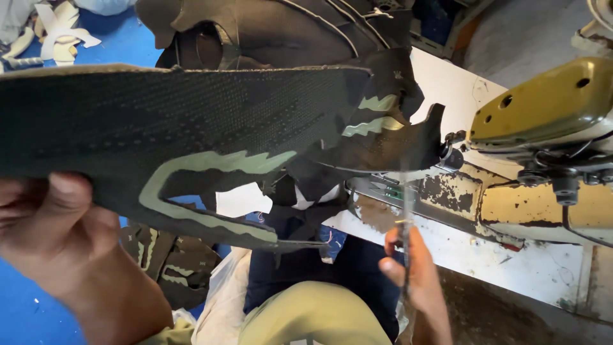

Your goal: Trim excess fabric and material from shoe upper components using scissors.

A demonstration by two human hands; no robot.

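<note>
Dark knitted mesh, near-black with a fine dotted weave, is filling the upper left and centre of the view: a flat shoe-upper panel (191, 121) edged by a pale green zigzag band that is looping round its cut-out at about 6 o'clock on the piece. A second patch of pale green stripes is showing near its right end, at 3 o'clock, where the panel is narrowing to a pointed tab close to the sewing machine (543, 115).

The left hand (51, 230) is gripping the panel's lower left edge, thumb pressing on the face, and is holding it up off the table. The right hand (412, 268), at 5 o'clock from the panel, is pinching a thin thread (405, 191) that is running straight up towards the panel's right end; fingers closed on it.

The machine, olive-yellow with chipped paint, is sitting at 3 o'clock on a white table (460, 89). More dark cut pieces (268, 32) are lying at 12 o'clock.

Hard to make out: the thread is blurring where it meets the fabric, so its attachment point cannot be told. The panel's left end is running out of frame. The machine's needle area is being hidden behind the tab.
</note>
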